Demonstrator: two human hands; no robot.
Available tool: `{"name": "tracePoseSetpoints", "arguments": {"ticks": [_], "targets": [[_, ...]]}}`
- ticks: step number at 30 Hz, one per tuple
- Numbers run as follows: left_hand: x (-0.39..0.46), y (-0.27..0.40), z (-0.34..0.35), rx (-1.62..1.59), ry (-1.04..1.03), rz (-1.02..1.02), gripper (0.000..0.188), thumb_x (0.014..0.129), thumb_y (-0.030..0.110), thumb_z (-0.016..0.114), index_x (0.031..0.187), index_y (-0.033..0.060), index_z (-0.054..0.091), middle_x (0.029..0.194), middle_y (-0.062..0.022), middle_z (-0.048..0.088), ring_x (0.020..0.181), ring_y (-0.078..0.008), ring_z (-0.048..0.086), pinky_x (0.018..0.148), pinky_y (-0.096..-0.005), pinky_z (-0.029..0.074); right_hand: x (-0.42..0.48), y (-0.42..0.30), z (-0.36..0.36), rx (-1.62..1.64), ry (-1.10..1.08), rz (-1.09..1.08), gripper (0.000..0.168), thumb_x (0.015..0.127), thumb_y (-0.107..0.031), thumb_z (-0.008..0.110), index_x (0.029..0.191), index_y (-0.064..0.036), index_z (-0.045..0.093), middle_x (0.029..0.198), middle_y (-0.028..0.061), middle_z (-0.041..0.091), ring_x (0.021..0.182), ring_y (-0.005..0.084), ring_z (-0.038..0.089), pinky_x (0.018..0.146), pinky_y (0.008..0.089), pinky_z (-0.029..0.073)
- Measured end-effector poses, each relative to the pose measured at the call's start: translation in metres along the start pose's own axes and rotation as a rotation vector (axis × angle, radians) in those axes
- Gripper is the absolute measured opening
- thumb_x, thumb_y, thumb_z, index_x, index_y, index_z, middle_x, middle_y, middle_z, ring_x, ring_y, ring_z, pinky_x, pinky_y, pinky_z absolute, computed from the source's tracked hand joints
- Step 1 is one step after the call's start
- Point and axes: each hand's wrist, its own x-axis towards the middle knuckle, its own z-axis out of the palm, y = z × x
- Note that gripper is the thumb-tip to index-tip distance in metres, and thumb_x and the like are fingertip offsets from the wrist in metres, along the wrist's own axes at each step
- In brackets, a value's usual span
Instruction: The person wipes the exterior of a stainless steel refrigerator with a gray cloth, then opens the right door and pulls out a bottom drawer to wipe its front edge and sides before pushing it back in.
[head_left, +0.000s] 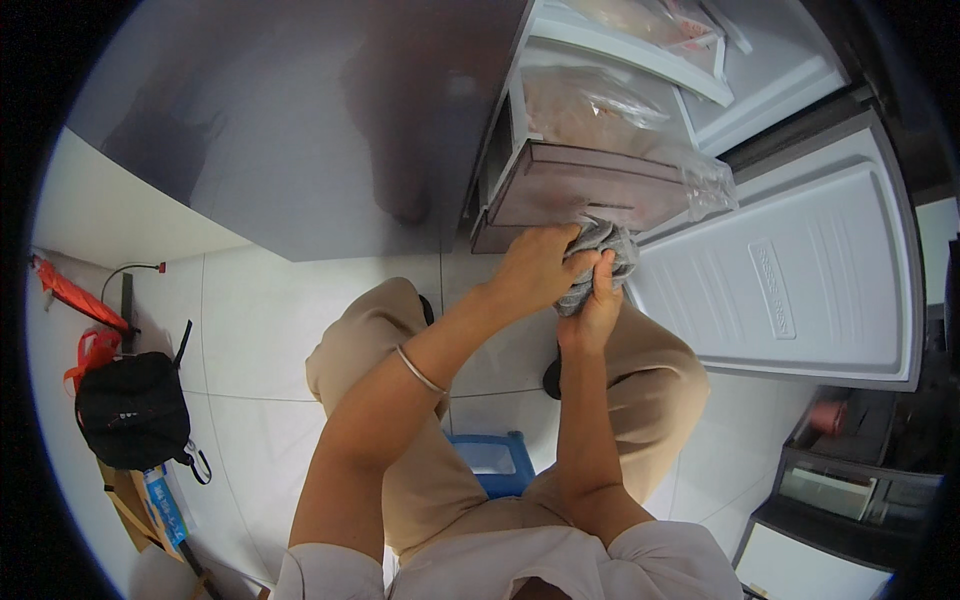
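A bunched grey cloth (604, 255) is between my two hands, in front of the lower part of a freezer drawer. My left hand (536, 266) grips its left side, with the thumb reaching over the folds. From below, my right hand (596, 311) clasps the cloth, thumb pointing up. Just beyond the cloth is a translucent drawer (592, 184), pulled out, its front facing me. Clear plastic bags (585, 112) with pale contents fill it, and one hangs over its right corner.
An open freezer door (780, 270) stands at the right, below a second open compartment with a white shelf (630, 49). A blue plastic stool (491, 465) is beneath me. A black backpack (133, 411) and a red umbrella (79, 292) are at the left wall. Dark drawers (832, 487) stand lower right.
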Motion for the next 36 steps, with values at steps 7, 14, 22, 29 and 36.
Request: {"name": "tracePoseSetpoints", "arguments": {"ticks": [7, 14, 22, 29, 36], "targets": [[-0.004, -0.002, 0.007, 0.208, 0.254, -0.011, 0.021, 0.085, 0.021, 0.059, 0.09, 0.0014, 0.06, 0.084, -0.0182, 0.064, 0.074, -0.0375, 0.062, 0.063, -0.0439, 0.049, -0.006, 0.004, -0.002, -0.209, 0.178, -0.05, 0.026, 0.091, -0.014, 0.06, 0.115, -0.006, 0.054, 0.111, 0.0038, 0.059, 0.097, 0.0125, 0.055, 0.082, 0.0298, 0.044], [-0.012, -0.005, 0.011, 0.413, 0.099, 0.174, 0.014, 0.083, 0.019, 0.06, 0.088, 0.0054, 0.059, 0.088, -0.0115, 0.063, 0.074, -0.0325, 0.064, 0.062, -0.0423, 0.05, -0.045, 0.012, 0.015, 0.023, 0.248, 0.082, 0.048, 0.096, -0.048, 0.039, 0.117, -0.007, 0.053, 0.118, 0.0027, 0.056, 0.107, 0.0192, 0.053, 0.091, 0.037, 0.042], [-0.013, 0.005, -0.001, 0.273, 0.197, 0.482, 0.032, 0.083, 0.019, 0.058, 0.112, 0.0066, 0.058, 0.108, -0.0125, 0.059, 0.103, -0.0284, 0.055, 0.088, -0.0439, 0.041, 0.009, 0.007, -0.017, 0.366, 0.054, 0.069, 0.04, 0.095, -0.04, 0.04, 0.109, -0.006, 0.056, 0.105, 0.0071, 0.062, 0.098, 0.0221, 0.058, 0.087, 0.037, 0.046], [0.022, 0.004, -0.036, 0.503, 0.633, 0.479, 0.043, 0.086, 0.025, 0.055, 0.123, 0.003, 0.053, 0.125, -0.0149, 0.05, 0.116, -0.0331, 0.044, 0.095, -0.0437, 0.035, 0.062, 0.067, 0.016, -0.617, -0.055, -0.496, 0.058, 0.099, -0.037, 0.033, 0.139, 0.002, 0.019, 0.141, 0.0208, 0.025, 0.13, 0.0315, 0.027, 0.107, 0.0399, 0.022], [0.039, 0.009, -0.031, 0.512, 0.612, 0.413, 0.039, 0.086, 0.029, 0.054, 0.112, -0.0002, 0.056, 0.108, -0.0143, 0.054, 0.107, -0.0306, 0.046, 0.092, -0.0457, 0.035, 0.072, 0.099, 0.053, -0.974, 0.015, -0.845, 0.064, 0.101, -0.036, 0.029, 0.145, 0.004, 0.007, 0.15, 0.0256, 0.008, 0.139, 0.0364, 0.011, 0.113, 0.0419, 0.01]]}}
